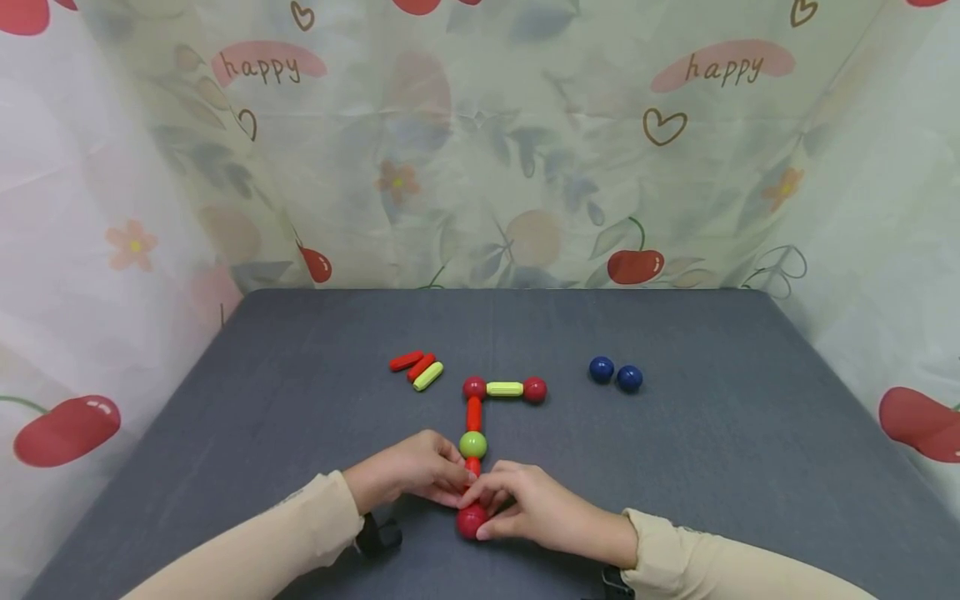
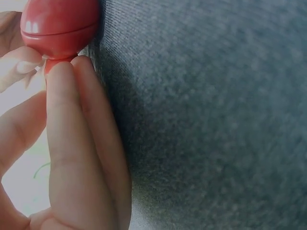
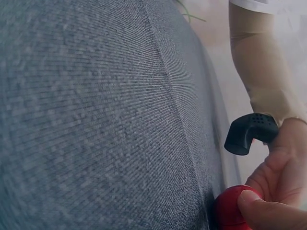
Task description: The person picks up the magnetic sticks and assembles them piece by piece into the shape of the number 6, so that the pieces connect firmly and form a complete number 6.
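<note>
On my feed, the left hand (image 1: 416, 468) pinches the lower red rod (image 1: 472, 465) narrowly, while the right hand (image 1: 536, 507) grips the nearest red ball (image 1: 472, 522). I see that ball meeting the rod's near end, just beside the left fingertips (image 2: 62, 72), with the light-green ball (image 1: 472, 445) at the far end, beyond both grips.

From the head we look forward and down across the dark table (image 1: 712, 467) to the printed curtain (image 1: 480, 167). The left wrist view sets us very near the left hand (image 2: 86, 143), turned sideways; the right wrist view skims low toward the left sleeve (image 3: 264, 62). Both wrist views share, it seems, one red ball (image 2: 60, 26).
</note>
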Demonstrator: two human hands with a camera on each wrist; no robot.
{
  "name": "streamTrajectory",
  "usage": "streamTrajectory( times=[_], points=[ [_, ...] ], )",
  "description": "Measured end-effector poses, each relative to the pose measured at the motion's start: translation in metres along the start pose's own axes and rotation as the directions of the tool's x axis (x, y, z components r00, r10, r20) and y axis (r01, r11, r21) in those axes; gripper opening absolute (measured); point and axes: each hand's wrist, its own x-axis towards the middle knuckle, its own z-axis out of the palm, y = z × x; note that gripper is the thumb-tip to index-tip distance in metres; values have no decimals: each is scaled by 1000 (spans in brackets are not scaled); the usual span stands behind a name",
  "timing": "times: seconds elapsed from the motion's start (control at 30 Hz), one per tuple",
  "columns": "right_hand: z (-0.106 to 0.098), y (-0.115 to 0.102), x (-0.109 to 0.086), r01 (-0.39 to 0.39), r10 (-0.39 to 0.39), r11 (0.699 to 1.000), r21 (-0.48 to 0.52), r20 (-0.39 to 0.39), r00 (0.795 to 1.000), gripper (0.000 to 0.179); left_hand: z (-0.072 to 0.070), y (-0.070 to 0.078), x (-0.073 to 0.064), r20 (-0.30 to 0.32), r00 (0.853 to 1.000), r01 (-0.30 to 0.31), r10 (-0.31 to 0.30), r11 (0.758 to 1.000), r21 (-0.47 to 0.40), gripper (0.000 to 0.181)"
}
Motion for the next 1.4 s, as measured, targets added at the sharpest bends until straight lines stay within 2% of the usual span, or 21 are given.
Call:
streamTrajectory(
  times=[0.3, 0.67, 0.87, 1.0, 1.1, 1.23, 1.4],
  points=[
    [1, 0, 1, -4, 4, 1000, 6, 3, 1000, 30, 0, -2, 0, 2, 1000, -23, 23, 1000, 8, 10],
    [1, 0, 1, -4, 4, 1000, 6, 5, 1000, 30, 0, -2, 0, 9, 1000, -15, 15, 1000, -15, 8],
    [1, 1, 2, 3, -3, 1000, 11, 8, 1000, 31, 0, -1, -2, 6, 999, -35, 35, 999, 7, 9],
    [1, 1, 1, 3, -4, 1000, 18, 11, 1000, 31, -1, 0, -2, -45, 997, -66, 70, 993, 95, 13],
    [0, 2, 1, 7, -8, 1000, 11, 12, 1000, 30, -4, 2, -3, -107, 989, -79, 97, 983, 164, 14],
    [0, 2, 2, 8, -8, 1000, 1, 10, 1000, 30, -10, 8, -3, -175, 979, -72, 105, 980, 187, 15],
    [0, 1, 2, 3, -3, 1000, 1, 8, 1000, 30, -22, 16, -1, -234, 966, -65, 105, 983, 171, 18]
  ],
)
